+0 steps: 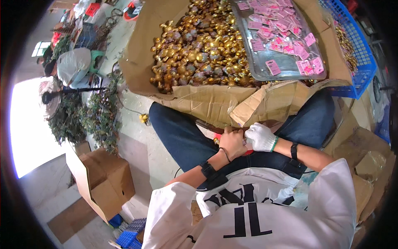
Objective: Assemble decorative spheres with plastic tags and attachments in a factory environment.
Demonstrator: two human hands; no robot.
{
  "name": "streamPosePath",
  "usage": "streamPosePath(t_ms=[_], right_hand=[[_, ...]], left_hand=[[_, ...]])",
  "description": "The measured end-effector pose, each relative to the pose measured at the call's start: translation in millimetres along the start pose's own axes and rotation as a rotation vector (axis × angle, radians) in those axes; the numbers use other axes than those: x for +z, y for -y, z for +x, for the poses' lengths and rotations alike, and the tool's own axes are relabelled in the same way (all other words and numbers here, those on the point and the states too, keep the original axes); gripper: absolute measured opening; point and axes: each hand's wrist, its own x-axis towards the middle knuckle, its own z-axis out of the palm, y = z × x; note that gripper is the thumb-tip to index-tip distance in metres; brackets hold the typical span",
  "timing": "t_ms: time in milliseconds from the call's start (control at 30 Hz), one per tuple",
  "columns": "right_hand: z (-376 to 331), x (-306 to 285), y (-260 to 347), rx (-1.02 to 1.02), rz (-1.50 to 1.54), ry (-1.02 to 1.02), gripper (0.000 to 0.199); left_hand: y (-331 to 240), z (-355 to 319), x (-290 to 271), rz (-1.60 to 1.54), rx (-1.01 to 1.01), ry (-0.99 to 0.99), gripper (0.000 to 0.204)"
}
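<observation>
My bare left hand (233, 143) is closed in front of my lap, its fingers curled round a small shiny gold ornament (216, 141) that peeks out at its left side. Against it, my right hand (260, 137) in a white knit glove has its fingers pressed together; what they pinch is too small and hidden to name. Just beyond the hands stands a large cardboard box (207, 96) with a heap of gold ornaments (203, 50) in it. A clear plastic tray (260, 68) with many pink cards (282, 33) rests over the box's right part.
A blue plastic basket (365, 62) with more small gold pieces stands at the right. At the left are an opened cardboard box (105, 182), leafy artificial greenery (97, 118) and a fan (49, 97). A person (72, 66) sits at the far left. A cable with a yellow socket (144, 118) crosses the floor.
</observation>
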Motion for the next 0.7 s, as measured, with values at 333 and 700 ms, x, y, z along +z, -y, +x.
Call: streamPosePath(t_ms=[333,700], right_hand=[[0.9,0.3,1.4,0.06,0.025,-0.018,0.03],[6.1,-21.5,6.9,0.148,0.133,0.187,0.028]], left_hand=[[-0.4,1.0,1.8,0.02,-0.007,-0.029,0.038],[7.5,3.4,-4.5,-0.048,0.067,-0.119,0.027]])
